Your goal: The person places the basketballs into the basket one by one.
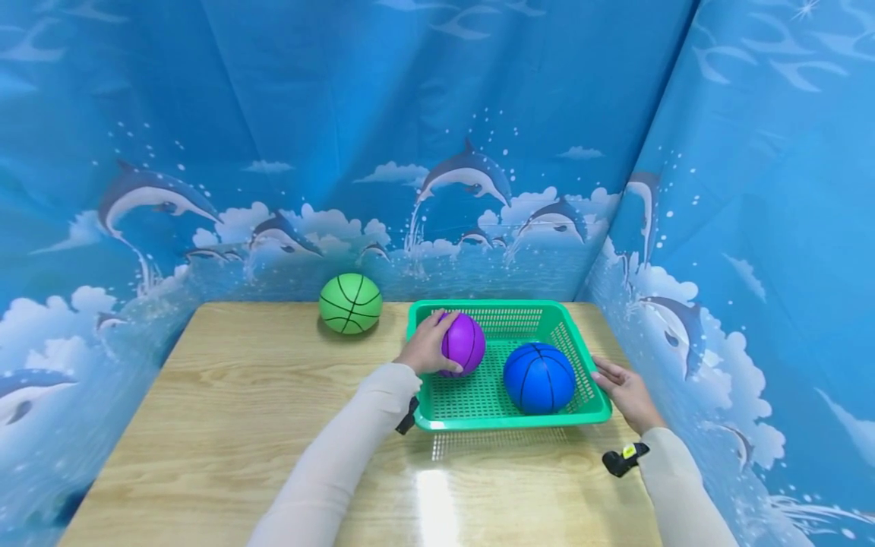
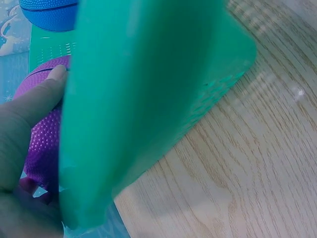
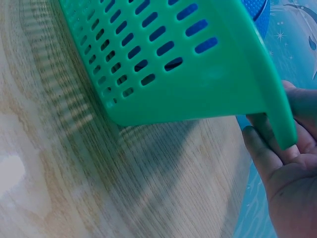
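My left hand [image 1: 427, 347] grips a purple basketball [image 1: 466, 346] inside the left part of a green plastic basket [image 1: 509, 422]. In the left wrist view, the thumb lies over the pebbled purple ball [image 2: 43, 141], and the basket wall [image 2: 133, 99] hides much of it. Whether the ball rests on the basket floor I cannot tell. A blue basketball [image 1: 539, 378] sits in the right part of the basket. My right hand [image 1: 627, 393] holds the basket's right rim; in the right wrist view its fingers [image 3: 262, 151] reach under the rim [image 3: 280, 116].
A green basketball [image 1: 351, 304] stands on the wooden table [image 1: 260, 395] near the back edge, left of the basket. Blue dolphin-print curtains [image 1: 307, 114] hang behind the table and along its right side.
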Demonstrator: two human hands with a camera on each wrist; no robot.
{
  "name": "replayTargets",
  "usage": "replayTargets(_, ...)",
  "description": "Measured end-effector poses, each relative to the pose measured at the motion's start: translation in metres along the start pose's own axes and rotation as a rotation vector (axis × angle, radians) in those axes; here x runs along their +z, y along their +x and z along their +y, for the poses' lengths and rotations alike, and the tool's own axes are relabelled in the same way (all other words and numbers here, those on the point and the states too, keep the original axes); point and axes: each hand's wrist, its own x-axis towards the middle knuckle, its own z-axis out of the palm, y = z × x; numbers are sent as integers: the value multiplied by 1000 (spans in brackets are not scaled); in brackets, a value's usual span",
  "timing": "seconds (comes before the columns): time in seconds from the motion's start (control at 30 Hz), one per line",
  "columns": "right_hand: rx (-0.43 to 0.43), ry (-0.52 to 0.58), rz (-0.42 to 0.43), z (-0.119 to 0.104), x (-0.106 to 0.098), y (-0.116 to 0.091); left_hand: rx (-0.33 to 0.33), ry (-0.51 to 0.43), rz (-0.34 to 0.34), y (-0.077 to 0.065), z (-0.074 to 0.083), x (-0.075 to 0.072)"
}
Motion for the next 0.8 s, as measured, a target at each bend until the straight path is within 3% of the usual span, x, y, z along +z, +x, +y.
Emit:
replayTargets(0.5, -2, 8, -11, -3, 2, -1, -26, -51, -15, -5, 2, -4)
replayTargets(0.8, -4, -6, -9, -1, 0, -2, -34, -125, -22, -9, 1, -21)
